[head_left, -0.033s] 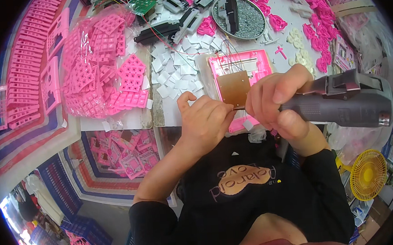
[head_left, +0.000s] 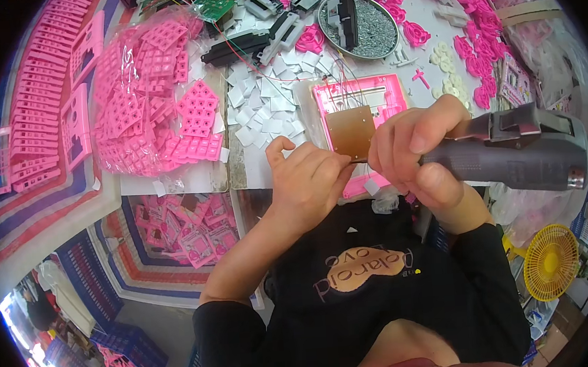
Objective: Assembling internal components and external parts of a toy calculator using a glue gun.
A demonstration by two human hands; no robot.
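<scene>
"What could go wrong with that brown board [head_left: 349,128]?"

"It lies on the pink casing [head_left: 392,98], just right of the loose white squares [head_left: 264,104]. If the grey power driver [head_left: 511,165] slipped sideways, it could scratch the board or nick the left hand [head_left: 307,181]. A knock might also strain the thin wires [head_left: 348,98] toward the far side."

"And the hands?"

"The right hand [head_left: 400,142] comes from the near right, fingers curled around the driver's front end, its body stretching right. The left comes from the near left, thumb and forefinger drawn close at the board's near edge, little finger crooked. Whether they pinch anything, I can't tell; the driver's tip is mostly hidden."
</scene>
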